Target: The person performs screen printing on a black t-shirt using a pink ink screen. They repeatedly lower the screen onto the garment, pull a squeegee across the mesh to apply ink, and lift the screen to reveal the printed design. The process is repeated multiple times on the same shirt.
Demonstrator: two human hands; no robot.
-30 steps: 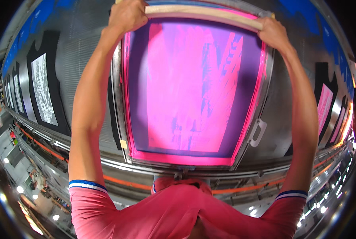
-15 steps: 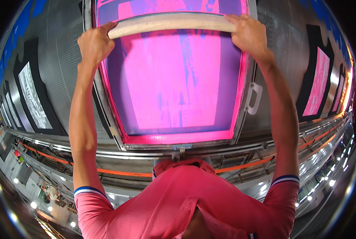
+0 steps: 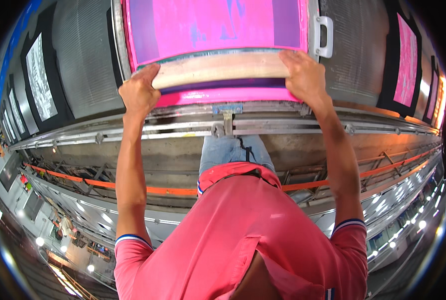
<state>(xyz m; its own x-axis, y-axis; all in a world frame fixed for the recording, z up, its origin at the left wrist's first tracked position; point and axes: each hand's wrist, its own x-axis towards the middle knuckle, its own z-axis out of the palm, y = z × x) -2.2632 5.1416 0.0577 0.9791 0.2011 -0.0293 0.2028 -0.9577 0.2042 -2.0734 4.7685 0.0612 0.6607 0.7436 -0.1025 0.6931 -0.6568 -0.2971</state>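
Observation:
A wide squeegee [image 3: 218, 69] with a pale wooden handle and a greenish blade lies across the near end of a framed printing screen [image 3: 213, 25]. My left hand [image 3: 140, 90] is wrapped round the handle's left end, my right hand [image 3: 305, 77] round its right end. Bright pink ink coats the mesh beyond the blade. Between the handle and the frame's near side run a dark purple strip and a band of pink ink [image 3: 223, 95]. The blade's lower edge is partly hidden by the handle.
A white handle [image 3: 325, 37] stands on the frame's right side. Black fabric pieces lie along the table: one with a white print [image 3: 40, 75] at left, one with a pink print [image 3: 407, 60] at right. A metal rail [image 3: 183, 127] with a clamp [image 3: 227, 117] borders the near edge.
Both hands have drawn the squeegee toward me, from the screen's far part to its near end. My view has also shifted, showing more of the rail and floor.

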